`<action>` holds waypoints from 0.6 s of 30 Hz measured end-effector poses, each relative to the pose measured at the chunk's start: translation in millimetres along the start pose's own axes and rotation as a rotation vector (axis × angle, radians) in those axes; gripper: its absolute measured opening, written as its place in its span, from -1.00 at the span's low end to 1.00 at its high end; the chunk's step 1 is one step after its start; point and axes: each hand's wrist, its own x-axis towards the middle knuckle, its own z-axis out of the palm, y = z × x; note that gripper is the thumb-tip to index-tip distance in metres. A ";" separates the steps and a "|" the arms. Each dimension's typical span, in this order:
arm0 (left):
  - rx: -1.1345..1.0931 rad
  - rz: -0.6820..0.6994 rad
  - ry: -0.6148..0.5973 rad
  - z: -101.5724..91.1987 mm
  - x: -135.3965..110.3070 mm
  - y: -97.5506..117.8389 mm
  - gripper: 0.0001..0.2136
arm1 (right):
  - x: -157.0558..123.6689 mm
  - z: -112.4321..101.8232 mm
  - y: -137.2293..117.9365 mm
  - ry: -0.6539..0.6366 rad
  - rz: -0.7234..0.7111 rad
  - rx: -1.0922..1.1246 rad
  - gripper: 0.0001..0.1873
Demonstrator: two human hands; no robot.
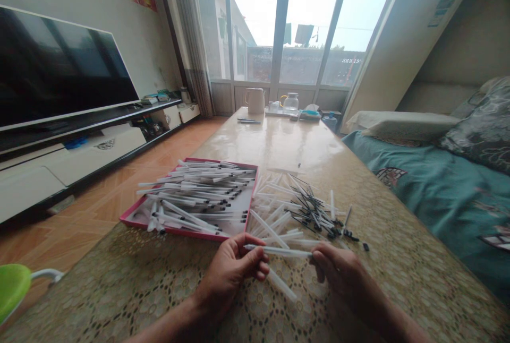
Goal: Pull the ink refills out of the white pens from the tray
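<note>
Between my two hands a slim white pen (285, 251) lies level above the table. My left hand (241, 260) pinches its pointed left end between thumb and forefinger. At the other end, the fingers of my right hand (338, 266) are closed round the pen. Just below it a loose translucent pen barrel (282, 284) rests on the tablecloth. Beyond my hands lie more white barrels (274, 221), a heap of thin black refills (313, 207) and small black end plugs (350, 236). A shallow pink-rimmed box (215, 236) to the left holds many white pens with black ends.
The long table has a patterned cover (167, 290). At its far end stand a kettle (255, 101), a glass jug (291, 102) and a tissue pack (309, 113). A teal-covered sofa (402, 173) flanks the right side; a green seat (14, 287) is at lower left.
</note>
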 end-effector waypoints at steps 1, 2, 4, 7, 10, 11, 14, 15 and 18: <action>0.003 0.002 -0.002 -0.2 -0.3 -0.3 -0.78 | -0.2 -0.2 -0.2 0.010 0.014 0.005 -0.68; 0.006 0.004 -0.005 -0.4 -0.6 -0.5 -0.78 | -0.3 -0.6 -0.8 0.020 0.034 0.014 -0.75; 0.010 0.006 -0.014 -0.9 -1.0 -1.1 -0.79 | -0.1 -1.2 -2.2 0.024 0.054 0.022 -0.81; 0.018 0.007 -0.014 -1.4 -1.0 -1.3 -0.80 | 0.4 -0.9 -2.4 0.008 -0.007 -0.013 -0.72; 0.031 0.008 -0.005 -1.2 -0.5 -0.6 -0.79 | 0.5 -0.2 -0.9 0.007 -0.040 -0.035 -0.68; 0.033 0.008 -0.003 -0.9 -0.4 -0.2 -0.79 | 0.5 -0.2 -0.5 0.011 -0.024 -0.033 -0.73; 0.031 0.005 0.004 0.4 -0.1 1.4 -0.78 | 0.4 -0.2 1.2 0.002 0.011 -0.020 -0.82; 0.028 0.003 0.005 0.9 -0.1 1.8 -0.77 | 0.4 0.1 1.9 -0.005 0.005 -0.018 -0.80; 0.028 -0.001 0.012 1.3 -0.1 2.1 -0.75 | 0.0 2.0 3.7 -0.008 -0.045 -0.017 -0.67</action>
